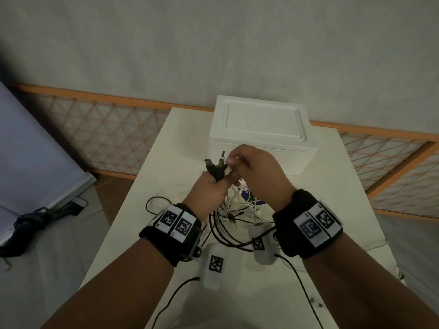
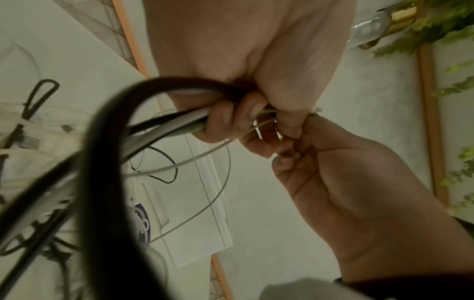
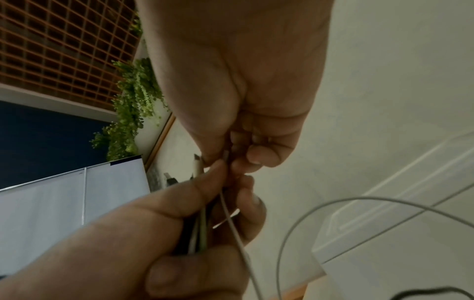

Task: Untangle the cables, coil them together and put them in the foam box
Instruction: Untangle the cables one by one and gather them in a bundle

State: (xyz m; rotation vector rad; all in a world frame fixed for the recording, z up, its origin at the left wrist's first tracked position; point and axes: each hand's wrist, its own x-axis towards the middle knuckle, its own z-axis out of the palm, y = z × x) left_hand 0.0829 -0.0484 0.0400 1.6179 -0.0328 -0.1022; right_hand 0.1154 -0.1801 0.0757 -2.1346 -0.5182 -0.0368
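My left hand (image 1: 211,186) grips a bundle of cable ends (image 1: 217,166), black and white, with USB plugs sticking up above the fist. My right hand (image 1: 247,162) pinches the end of a thin white cable (image 3: 238,235) right beside that bundle, touching the left fingers. The rest of the cables (image 1: 232,219) hang down in a black and white tangle onto the white table (image 1: 332,186). In the left wrist view thick black cable (image 2: 107,162) loops out of the fist. The white foam box (image 1: 261,136) stands just behind the hands with its lid on.
Two white tagged marker blocks (image 1: 215,264) (image 1: 260,245) lie on the table near my wrists. A thin black lead (image 1: 299,279) trails off the front. A wooden lattice fence (image 1: 102,131) runs behind the table, and a pale board (image 1: 35,150) leans at left.
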